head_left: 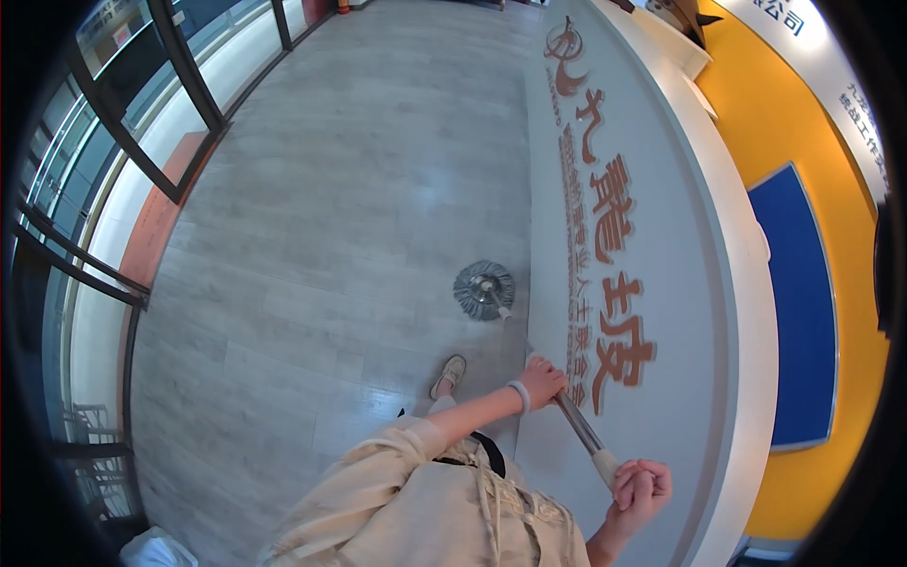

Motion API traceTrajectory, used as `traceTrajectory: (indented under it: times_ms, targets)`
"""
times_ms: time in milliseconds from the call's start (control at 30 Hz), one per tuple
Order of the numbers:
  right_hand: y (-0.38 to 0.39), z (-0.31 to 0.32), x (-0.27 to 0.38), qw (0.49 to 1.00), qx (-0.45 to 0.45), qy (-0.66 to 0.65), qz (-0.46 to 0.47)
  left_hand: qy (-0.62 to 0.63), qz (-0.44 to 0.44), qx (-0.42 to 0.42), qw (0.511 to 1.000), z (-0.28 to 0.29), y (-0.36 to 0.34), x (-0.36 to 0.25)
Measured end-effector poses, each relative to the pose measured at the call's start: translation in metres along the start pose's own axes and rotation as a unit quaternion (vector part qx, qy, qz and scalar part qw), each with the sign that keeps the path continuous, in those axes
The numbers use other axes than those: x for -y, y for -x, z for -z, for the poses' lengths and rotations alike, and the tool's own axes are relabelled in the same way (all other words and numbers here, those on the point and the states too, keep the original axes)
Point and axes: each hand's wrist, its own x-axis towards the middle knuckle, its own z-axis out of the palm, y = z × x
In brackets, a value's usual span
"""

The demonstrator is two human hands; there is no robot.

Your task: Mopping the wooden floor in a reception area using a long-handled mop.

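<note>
A mop with a round grey string head (468, 296) rests on the floor, close to the foot of the white counter. Its metal handle (579, 425) slants up toward me. Partway along the handle, my left hand (541, 382) is wrapped round it, a pale band on the wrist. My right hand (642, 487) is closed at the handle's pale upper end, with its fingers curled. The lower part of the handle shows between the mop head and my left hand.
The white counter (690, 312) with raised brown lettering runs along my right. Grey plank flooring (312, 236) stretches ahead and left. Dark-framed glass doors (123, 104) line the left side. My shoe (452, 370) is just behind the mop head. A white bag-like thing (158, 548) sits at lower left.
</note>
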Motion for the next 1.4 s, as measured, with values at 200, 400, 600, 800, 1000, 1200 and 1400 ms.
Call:
traceTrajectory:
  times_ms: [200,400,600,800,1000,1200,1400]
  targets:
    - [-0.11,-0.025,-0.059,0.978,0.059,-0.155,-0.127,-0.092,0.11,0.033,0.989,0.059,-0.018,0.091]
    - [-0.173,-0.122,-0.173,0.937,0.242,-0.011,-0.252,-0.034,0.36,-0.076,0.929,0.078,0.035,0.213]
    - [-0.206,-0.152,-0.179,0.939,0.257,0.0,-0.228,-0.029,0.511,-0.018,0.859,0.1,0.008,0.238]
    - [-0.262,-0.083,-0.092,0.981,0.095,0.071,-0.153,-0.017,0.285,0.053,0.957,0.08,-0.092,0.185]
    - [-0.232,-0.077,-0.05,0.99,-0.04,0.128,-0.043,0.036,0.048,0.063,0.996,0.076,-0.178,0.158]
    - [-0.246,-0.107,-0.069,0.987,-0.106,0.086,-0.081,0.065,-0.028,0.031,0.997,0.053,-0.234,0.197]
    - [-0.312,-0.117,-0.078,0.999,-0.03,-0.034,-0.026,0.015,-0.034,0.032,0.999,0.11,-0.242,0.238]
